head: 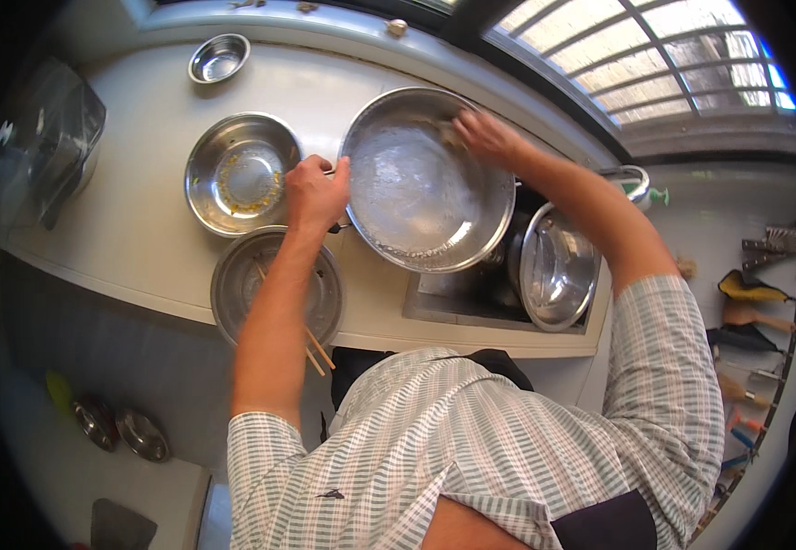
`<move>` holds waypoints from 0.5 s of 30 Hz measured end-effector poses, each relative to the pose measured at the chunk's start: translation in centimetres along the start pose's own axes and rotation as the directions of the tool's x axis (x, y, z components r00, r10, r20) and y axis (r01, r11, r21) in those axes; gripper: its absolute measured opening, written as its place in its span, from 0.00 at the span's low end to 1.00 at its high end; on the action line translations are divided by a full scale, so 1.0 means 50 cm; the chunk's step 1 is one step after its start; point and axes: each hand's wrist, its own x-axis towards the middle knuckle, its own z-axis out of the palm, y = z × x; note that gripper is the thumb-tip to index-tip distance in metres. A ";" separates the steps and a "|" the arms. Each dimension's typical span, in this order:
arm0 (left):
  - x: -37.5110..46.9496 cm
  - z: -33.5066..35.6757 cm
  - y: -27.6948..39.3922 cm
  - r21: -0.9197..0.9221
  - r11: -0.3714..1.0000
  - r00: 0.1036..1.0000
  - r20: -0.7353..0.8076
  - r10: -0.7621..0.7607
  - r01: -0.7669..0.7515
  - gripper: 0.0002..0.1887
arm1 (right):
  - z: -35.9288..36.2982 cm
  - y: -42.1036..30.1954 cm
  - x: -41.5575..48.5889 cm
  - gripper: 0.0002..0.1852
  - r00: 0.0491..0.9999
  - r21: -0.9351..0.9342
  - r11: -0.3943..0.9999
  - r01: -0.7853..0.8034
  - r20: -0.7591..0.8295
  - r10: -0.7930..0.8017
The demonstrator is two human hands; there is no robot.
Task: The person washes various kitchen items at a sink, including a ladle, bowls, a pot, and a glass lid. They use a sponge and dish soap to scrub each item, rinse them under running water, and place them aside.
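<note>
A large metal pan [425, 185] with sudsy, wet streaks inside is tilted over the edge of the sink. My left hand [319, 189] grips its left side at the handle. Inside the far right wall, my right hand [484, 134] presses a brownish scrubber [449, 134], blurred by motion. Left of the pan, a steel basin [243, 175] has yellow food bits in it. Below that, under my left forearm, a grey metal pan or lid [315, 302] holds a pair of wooden chopsticks [315, 350].
Another steel basin [559, 268] leans at the right of the sink [439, 306], near the curved faucet [639, 182]. A small steel bowl [219, 60] stands at the back left. A clear plastic-covered container [71, 137] is at far left. Utensils [755, 316] hang along the right wall.
</note>
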 end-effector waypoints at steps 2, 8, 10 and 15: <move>0.009 0.000 0.001 -0.010 1.000 0.999 -0.033 -0.007 0.006 0.22 | -0.103 -0.060 -0.005 0.19 0.759 0.339 0.940 -0.043 0.623 -0.190; 0.040 0.017 -0.001 0.025 0.999 0.999 -0.036 0.021 -0.020 0.24 | -0.160 -0.274 0.118 0.13 0.915 0.943 0.186 -0.275 0.316 -0.252; 0.048 0.020 -0.003 0.069 0.998 0.999 -0.037 0.015 -0.012 0.25 | -0.156 -0.291 0.203 0.10 0.935 0.952 0.015 -0.306 0.298 0.193; 0.046 0.016 0.003 0.106 0.994 0.998 -0.047 0.044 -0.038 0.25 | -0.032 -0.200 0.266 0.08 0.685 0.572 0.454 -0.683 0.286 0.670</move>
